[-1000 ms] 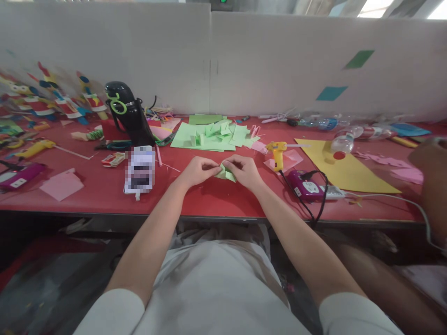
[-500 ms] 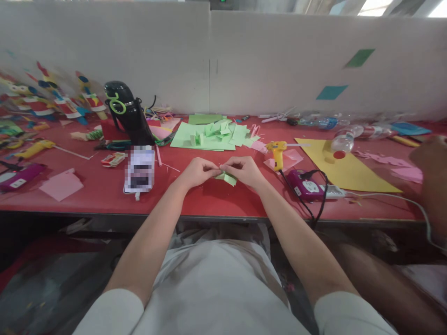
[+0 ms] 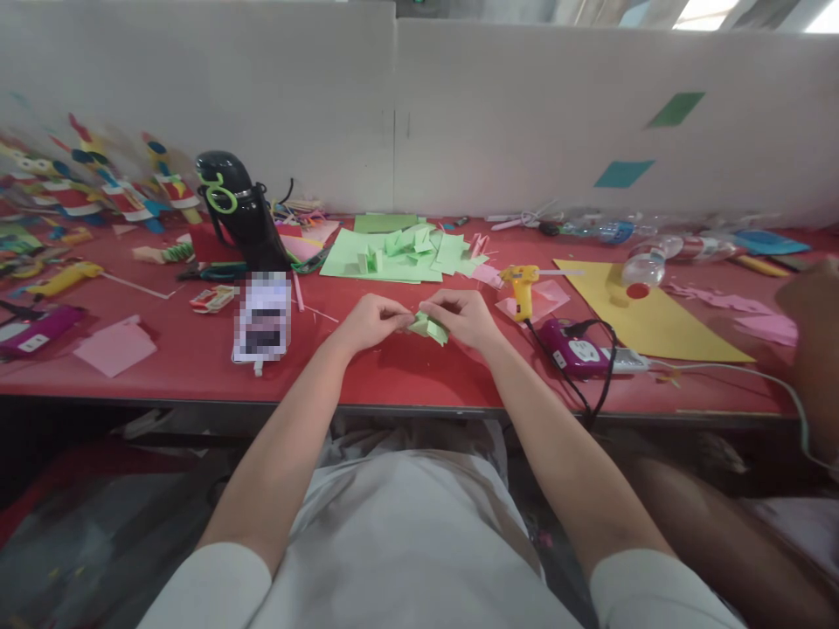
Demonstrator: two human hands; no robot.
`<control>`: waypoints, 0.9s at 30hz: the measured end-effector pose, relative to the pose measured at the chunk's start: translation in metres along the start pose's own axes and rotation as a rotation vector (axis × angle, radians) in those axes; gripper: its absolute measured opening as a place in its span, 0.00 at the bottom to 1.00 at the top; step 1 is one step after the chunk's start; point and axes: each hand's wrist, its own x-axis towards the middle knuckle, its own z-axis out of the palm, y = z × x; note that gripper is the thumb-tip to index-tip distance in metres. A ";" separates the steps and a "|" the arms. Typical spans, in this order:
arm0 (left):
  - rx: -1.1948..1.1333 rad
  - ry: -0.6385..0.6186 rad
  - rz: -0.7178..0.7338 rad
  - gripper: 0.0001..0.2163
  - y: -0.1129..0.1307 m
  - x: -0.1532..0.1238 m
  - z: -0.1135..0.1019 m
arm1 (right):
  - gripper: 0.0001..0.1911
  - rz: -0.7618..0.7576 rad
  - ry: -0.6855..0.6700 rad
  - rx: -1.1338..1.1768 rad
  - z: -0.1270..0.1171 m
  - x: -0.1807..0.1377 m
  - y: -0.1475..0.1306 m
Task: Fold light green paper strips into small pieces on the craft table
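A small folded piece of light green paper (image 3: pixel 429 328) hangs just above the red table (image 3: pixel 393 371) near its front edge. My left hand (image 3: pixel 370 320) pinches its left end with closed fingers. My right hand (image 3: pixel 467 316) grips its right side, fingers curled over the top. The two hands nearly touch over the paper. Behind them lies a heap of green paper sheets and folded green pieces (image 3: pixel 399 251).
A yellow glue gun (image 3: pixel 521 286) stands right of my hands, with a purple power strip (image 3: pixel 577 348) and black cable beside it. A phone (image 3: pixel 263 316) and black bottle (image 3: pixel 241 211) sit left. Yellow sheet (image 3: pixel 648 316), plastic bottles, pink scraps and paper figures lie around. Another person's arm (image 3: pixel 813 332) is far right.
My hands have kept working the green piece in place; its folded end now sticks out lower right and both hands have shifted slightly.
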 end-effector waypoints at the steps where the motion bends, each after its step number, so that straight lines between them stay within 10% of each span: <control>1: -0.027 0.015 0.018 0.13 0.000 0.000 0.000 | 0.16 0.003 0.028 0.003 0.000 0.000 0.000; 9: -0.261 0.088 0.153 0.14 0.000 0.000 0.004 | 0.16 0.020 0.245 0.096 0.000 0.003 0.006; 27: -0.286 0.282 0.123 0.14 -0.005 0.008 0.010 | 0.19 0.025 0.271 0.205 0.009 0.004 0.008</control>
